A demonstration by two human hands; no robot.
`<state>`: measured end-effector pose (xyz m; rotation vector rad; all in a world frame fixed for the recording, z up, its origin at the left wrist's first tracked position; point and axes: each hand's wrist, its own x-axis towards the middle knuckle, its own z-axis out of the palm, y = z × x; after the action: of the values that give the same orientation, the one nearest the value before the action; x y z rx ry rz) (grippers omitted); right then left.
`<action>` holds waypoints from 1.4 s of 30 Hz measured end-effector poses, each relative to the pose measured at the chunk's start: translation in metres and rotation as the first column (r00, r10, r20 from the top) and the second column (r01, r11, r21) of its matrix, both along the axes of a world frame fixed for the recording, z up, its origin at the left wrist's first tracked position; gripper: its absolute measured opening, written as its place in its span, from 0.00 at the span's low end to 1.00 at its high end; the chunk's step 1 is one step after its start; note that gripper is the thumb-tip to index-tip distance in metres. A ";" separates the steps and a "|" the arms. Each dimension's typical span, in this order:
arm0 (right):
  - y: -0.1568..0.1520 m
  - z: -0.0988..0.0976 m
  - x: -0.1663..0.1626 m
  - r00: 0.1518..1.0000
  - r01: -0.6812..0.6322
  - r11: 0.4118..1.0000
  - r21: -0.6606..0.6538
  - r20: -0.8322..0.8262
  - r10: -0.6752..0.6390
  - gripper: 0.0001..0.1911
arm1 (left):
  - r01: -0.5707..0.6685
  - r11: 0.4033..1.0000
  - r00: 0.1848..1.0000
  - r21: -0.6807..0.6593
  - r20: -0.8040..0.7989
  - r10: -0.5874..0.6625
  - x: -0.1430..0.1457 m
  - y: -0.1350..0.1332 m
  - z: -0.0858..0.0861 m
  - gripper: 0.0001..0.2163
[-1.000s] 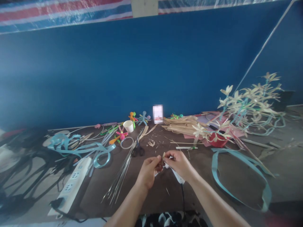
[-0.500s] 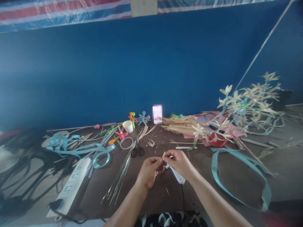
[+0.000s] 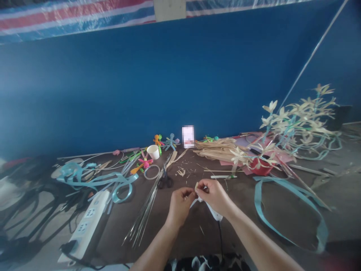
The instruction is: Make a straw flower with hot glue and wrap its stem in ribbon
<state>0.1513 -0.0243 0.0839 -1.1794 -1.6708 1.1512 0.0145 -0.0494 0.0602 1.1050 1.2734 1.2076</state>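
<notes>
Above the dark table my two hands meet at the fingertips. My right hand (image 3: 212,194) pinches a small pale strip (image 3: 196,185), which looks like dried husk, between thumb and fingers. Close against it, my left hand (image 3: 182,203) has its thumb and fingers drawn together; whatever is between them is too small to make out. Below my right hand lies a white corded tool (image 3: 214,212), which looks like a glue gun, its upper part partly covered by the hands. Scissors (image 3: 165,182) with dark handles rest beyond my left hand.
Wires (image 3: 143,214), blue ribbon (image 3: 93,179) and a power strip (image 3: 87,226) are on the left. A paper cup (image 3: 153,151) stands near the wall. Husk strips (image 3: 216,150) lie behind; to the right are pale husk flowers (image 3: 296,116) and a ribbon loop (image 3: 258,203).
My left hand has turned slightly, its fingers closer to the strip in my right hand. The whole view has shifted a little; nothing else on the table has visibly moved.
</notes>
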 end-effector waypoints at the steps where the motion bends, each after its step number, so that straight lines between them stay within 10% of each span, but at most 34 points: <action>1: 0.000 -0.001 0.000 1.000 0.005 1.000 0.004 0.003 -0.005 0.06 | -0.001 1.000 1.000 -0.005 0.006 0.001 0.000 0.000 -0.001 0.08; 11: 0.004 -0.015 0.002 0.997 0.016 0.996 -0.090 -0.070 -0.022 0.10 | 0.091 0.973 0.888 -0.214 0.460 0.018 0.001 0.003 0.003 0.10; 42: 0.008 -0.016 0.000 0.998 -0.054 0.998 -0.031 0.038 0.055 0.07 | 0.030 0.999 0.999 -0.036 0.041 -0.029 -0.006 0.001 0.001 0.12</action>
<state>0.1512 -0.0167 0.0682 -1.1878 -1.7298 1.1975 0.0080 -0.0488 0.0609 1.0642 1.2397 1.1745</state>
